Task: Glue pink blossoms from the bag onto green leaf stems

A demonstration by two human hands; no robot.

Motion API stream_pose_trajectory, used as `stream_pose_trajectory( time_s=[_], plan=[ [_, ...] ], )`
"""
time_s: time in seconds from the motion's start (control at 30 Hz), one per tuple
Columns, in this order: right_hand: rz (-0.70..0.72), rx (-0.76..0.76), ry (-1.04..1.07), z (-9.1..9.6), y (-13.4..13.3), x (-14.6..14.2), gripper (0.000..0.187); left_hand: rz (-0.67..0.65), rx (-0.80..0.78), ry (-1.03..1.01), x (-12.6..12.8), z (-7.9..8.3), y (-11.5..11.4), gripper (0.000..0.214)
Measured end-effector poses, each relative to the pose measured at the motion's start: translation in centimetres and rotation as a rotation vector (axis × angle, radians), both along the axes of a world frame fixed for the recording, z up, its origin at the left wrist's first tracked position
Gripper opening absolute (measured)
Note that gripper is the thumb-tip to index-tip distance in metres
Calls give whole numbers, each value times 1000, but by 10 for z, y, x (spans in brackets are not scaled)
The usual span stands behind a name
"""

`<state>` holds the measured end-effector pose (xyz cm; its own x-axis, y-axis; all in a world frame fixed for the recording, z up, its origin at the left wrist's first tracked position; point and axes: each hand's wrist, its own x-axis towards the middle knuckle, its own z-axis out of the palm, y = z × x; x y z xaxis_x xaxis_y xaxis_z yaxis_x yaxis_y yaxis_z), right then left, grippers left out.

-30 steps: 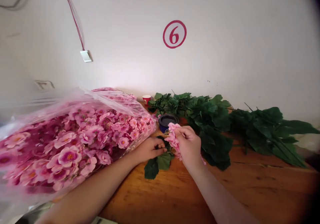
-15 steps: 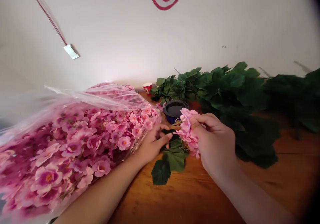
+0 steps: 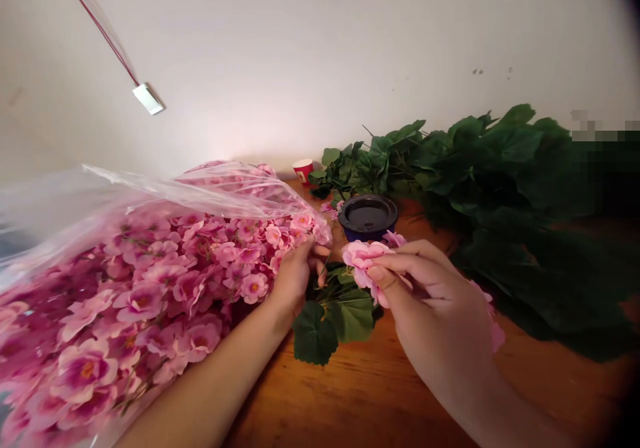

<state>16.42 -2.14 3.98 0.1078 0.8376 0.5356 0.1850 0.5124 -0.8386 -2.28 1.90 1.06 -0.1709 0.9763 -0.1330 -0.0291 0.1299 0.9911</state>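
Note:
My right hand (image 3: 430, 301) pinches a cluster of pink artificial blossoms (image 3: 363, 261) between thumb and fingers, and a pink strand (image 3: 493, 321) trails past its far side. My left hand (image 3: 297, 278) curls around the stem of a green artificial leaf spray (image 3: 350, 315), which lies on the wooden table (image 3: 400, 395) between my hands. The stem is mostly hidden by my fingers. Beside my left forearm lies a clear plastic bag (image 3: 150, 195) packed with pink artificial blossoms.
A dark blue pot (image 3: 367, 216) with a black top stands just beyond my hands. A small red-and-white paper cup (image 3: 303, 170) stands near the wall. A large heap of green artificial leaves (image 3: 500, 195) spreads along the wall to the right.
The view has tilted down, so the wall's red 6 has nearly left the frame. My right hand has shifted right, and the pink cluster sits more spread out in its fingers.

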Motion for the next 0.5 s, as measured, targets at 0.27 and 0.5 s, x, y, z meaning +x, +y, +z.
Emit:
stream_pose_trajectory(
  time_s=[0.27,0.5],
  plan=[
    [-6,-43,129,1,-3,-1,11,114,-2,-130,18,13,-17,37],
    [-52,-115,202,5,1,2,17,38,8,-67,17,7,-17,36]
  ],
)
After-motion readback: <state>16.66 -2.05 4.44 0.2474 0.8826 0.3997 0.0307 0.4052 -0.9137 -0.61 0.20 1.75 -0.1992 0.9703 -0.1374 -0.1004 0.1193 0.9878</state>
